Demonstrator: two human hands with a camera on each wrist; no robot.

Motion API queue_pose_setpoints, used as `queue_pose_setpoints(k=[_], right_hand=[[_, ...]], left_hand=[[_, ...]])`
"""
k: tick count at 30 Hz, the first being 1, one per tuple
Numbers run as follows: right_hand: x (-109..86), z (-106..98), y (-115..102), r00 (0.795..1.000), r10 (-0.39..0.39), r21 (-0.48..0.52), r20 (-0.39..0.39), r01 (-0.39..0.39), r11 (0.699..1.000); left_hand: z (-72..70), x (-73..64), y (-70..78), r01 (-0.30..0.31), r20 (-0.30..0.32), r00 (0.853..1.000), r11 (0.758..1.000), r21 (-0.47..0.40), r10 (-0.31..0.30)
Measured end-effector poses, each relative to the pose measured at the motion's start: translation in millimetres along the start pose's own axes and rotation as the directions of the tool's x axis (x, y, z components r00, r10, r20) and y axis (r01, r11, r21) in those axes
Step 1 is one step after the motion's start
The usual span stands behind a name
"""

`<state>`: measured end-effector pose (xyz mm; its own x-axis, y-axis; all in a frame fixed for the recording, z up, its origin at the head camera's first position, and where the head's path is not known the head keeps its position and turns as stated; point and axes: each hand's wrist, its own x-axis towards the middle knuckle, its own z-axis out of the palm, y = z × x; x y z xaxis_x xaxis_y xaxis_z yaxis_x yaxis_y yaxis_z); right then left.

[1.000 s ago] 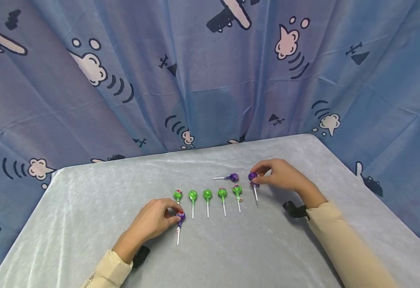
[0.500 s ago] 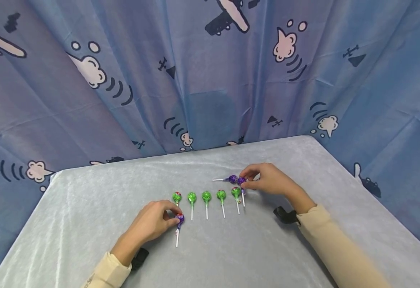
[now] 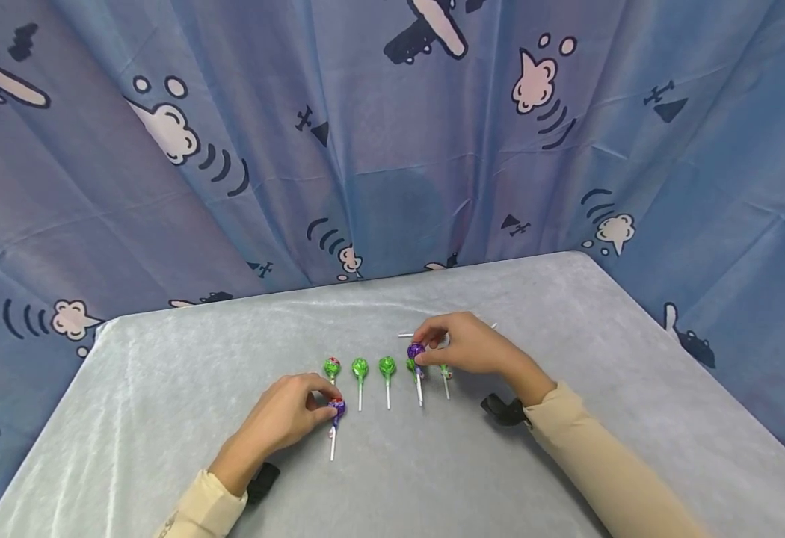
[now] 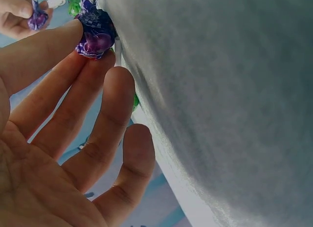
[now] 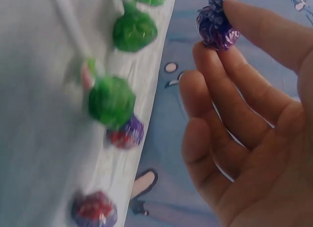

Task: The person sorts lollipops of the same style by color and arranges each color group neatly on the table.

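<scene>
My left hand [image 3: 289, 409] pinches a purple-wrapped lollipop [image 4: 98, 34] by its candy head, between thumb and fingertips. Its white stick points toward me, just in front of the leftmost green lollipop [image 3: 332, 366]. With thumb and fingertips my right hand [image 3: 465, 345] holds another purple lollipop [image 5: 217, 29], its stick also toward me. In the head view that one overlaps a green lollipop [image 3: 410, 365] in the row. The other fingers of both hands are spread loosely. Several green lollipops lie side by side, sticks toward me; my right hand partly covers the right end.
Beyond my right hand, two more purple lollipops [image 5: 128, 133] [image 5: 95, 210] lie on the table; in the head view only their white sticks show. A pale cloth [image 3: 184, 396] covers the table. A blue patterned curtain [image 3: 392, 187] hangs behind it.
My right hand has moved left with its purple lollipop, from beyond the right end of the green row to over it. My left hand has stayed in place with its lollipop.
</scene>
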<state>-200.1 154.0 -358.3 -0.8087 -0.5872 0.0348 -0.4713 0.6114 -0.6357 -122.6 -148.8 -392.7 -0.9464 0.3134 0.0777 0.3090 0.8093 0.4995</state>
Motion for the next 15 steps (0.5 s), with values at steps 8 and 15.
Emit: queue_pose_setpoints(k=[8,15], right_hand=[[10.0,18.0,-14.1,0.999,-0.035,0.002,0.039,0.035,0.999],[15.4,28.2,-24.4,0.999,0.004,-0.001,0.052,-0.004,1.000]], left_hand=[[0.2,0.7,-1.2,-0.008,-0.004,1.000,1.000,0.006,0.008],[1.0,0.7,-1.1,-0.009,-0.004,1.000,1.000,0.004,0.009]])
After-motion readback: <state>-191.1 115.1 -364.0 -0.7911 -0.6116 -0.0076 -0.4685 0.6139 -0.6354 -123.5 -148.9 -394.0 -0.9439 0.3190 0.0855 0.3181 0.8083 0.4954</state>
